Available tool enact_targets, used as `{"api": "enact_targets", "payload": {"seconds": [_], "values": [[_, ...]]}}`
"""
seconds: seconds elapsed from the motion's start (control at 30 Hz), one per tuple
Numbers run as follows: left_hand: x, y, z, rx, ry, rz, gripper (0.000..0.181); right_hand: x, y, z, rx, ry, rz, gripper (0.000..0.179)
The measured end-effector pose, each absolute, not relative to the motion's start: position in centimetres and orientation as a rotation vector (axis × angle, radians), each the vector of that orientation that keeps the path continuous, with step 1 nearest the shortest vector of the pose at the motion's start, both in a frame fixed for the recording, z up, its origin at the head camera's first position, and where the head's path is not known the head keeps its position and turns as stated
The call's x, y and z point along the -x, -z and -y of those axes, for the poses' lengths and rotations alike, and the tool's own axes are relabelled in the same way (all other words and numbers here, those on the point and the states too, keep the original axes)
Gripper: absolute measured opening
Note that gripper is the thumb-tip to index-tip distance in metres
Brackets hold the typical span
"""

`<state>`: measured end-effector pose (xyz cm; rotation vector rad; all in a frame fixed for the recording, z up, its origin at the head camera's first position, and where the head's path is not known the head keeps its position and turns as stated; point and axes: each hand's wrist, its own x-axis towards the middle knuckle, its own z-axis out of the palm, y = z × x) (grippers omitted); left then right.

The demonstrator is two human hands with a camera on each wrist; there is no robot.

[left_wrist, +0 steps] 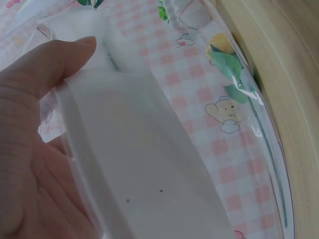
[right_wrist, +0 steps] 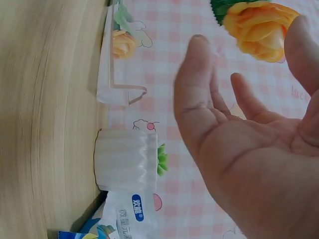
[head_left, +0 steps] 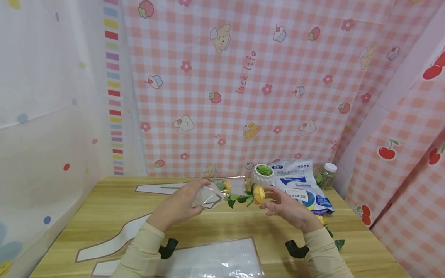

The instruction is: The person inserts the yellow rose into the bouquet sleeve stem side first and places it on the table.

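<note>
My left hand [head_left: 179,200] grips a white-and-clear flower sleeve [left_wrist: 139,139], thumb across its front in the left wrist view. Out of the sleeve's right end pokes a leafy stem with a yellow artificial rose [head_left: 259,194]. Beside that bloom is my right hand [head_left: 288,208], its fingers spread and loosely bent. The right wrist view has the rose just past the fingertips, with a gap between finger and thumb. The stem's lower part is hidden inside the sleeve. Behind, a second yellow rose [left_wrist: 221,44] lies in another long sleeve at the table's back edge.
A white pot with a green succulent [head_left: 264,170], a fertilizer bag [head_left: 295,181] and a lidded jar [head_left: 326,177] stand at the back right. Flat sleeves [head_left: 219,256] lie in front and at left. More green leaves [head_left: 339,244] show beside the right forearm.
</note>
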<state>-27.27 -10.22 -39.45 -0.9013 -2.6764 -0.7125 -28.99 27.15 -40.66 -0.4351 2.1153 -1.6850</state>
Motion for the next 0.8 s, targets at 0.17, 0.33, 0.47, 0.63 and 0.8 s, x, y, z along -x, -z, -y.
{"api": "enact_targets", "payload": {"seconds": [0.17, 0.33, 0.47, 0.63, 0.8], "values": [[27.3, 39.6, 10.1, 0.882, 0.684, 2.701, 0.069, 29.1, 40.8, -26.7, 0.465, 1.697, -2.121, 0.062], [27.3, 39.6, 10.0, 0.867, 0.673, 2.722, 0.070, 29.2, 40.8, -26.3, 0.460, 1.705, -2.126, 0.059], [27.2, 39.6, 10.0, 0.858, 0.650, 2.742, 0.072, 29.1, 40.5, -26.3, 0.450, 1.735, -2.123, 0.055], [27.2, 39.8, 9.8, 0.853, 0.644, 2.767, 0.074, 28.9, 39.8, -26.0, 0.458, 1.772, -2.135, 0.055], [27.2, 40.1, 9.5, 0.879, 0.606, 2.765, 0.075, 28.7, 39.2, -25.6, 0.452, 1.789, -2.145, 0.053]]}}
